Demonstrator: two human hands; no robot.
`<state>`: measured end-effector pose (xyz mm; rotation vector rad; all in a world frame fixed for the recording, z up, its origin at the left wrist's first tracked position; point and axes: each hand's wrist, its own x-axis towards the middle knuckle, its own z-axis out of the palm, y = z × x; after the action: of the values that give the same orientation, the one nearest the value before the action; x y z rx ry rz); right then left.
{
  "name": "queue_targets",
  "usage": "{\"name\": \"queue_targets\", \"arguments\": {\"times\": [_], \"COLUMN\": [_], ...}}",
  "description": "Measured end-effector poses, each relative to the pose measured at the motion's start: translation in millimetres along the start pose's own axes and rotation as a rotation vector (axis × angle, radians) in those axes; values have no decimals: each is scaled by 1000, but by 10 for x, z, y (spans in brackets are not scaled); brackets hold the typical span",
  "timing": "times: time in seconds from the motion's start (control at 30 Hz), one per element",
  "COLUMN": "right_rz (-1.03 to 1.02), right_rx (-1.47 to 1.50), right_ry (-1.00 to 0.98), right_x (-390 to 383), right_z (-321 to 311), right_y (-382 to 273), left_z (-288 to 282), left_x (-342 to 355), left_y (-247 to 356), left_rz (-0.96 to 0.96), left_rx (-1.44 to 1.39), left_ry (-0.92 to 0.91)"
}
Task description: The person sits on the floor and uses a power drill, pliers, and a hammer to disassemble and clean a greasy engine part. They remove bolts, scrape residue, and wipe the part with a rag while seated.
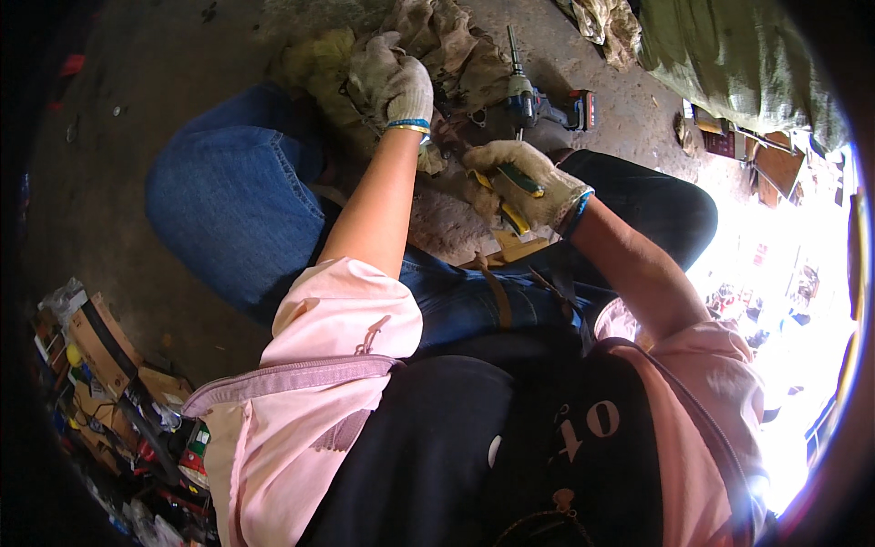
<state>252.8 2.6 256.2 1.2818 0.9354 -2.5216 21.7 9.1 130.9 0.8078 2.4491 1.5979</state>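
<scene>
Right hand (547, 196), gloved, is closed around pliers (520, 180) with green and yellow on the handles, held between the bent knees (228, 187), nearer the right one. Left hand (394, 84), gloved too, sits farther off with fingers curled in; from where I stand I can't tell whether it pinches anything. 2 cloths flank it: a green one (314, 68) left, a brown one (456, 46) right. Far of the right hand, a drill (521, 100) lies on the floor (643, 105), bit pointing away.
</scene>
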Motion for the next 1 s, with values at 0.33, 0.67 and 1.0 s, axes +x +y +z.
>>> {"name": "queue_targets", "arguments": {"times": [0.33,0.67,1.0], "right_rz": [235,82,-183], "right_rx": [-2031,-1764,-926], "right_ry": [399,460,81], "right_x": [-34,-238,-186], "right_z": [464,458,1], "right_y": [-233,-152,-67], "left_z": [166,103,-49], "left_x": [-387,433,509], "left_y": [451,-200,-220], "left_rz": [-128,-768,-996], "left_rx": [204,-201,-355], "left_ry": [-105,-18,44]}}
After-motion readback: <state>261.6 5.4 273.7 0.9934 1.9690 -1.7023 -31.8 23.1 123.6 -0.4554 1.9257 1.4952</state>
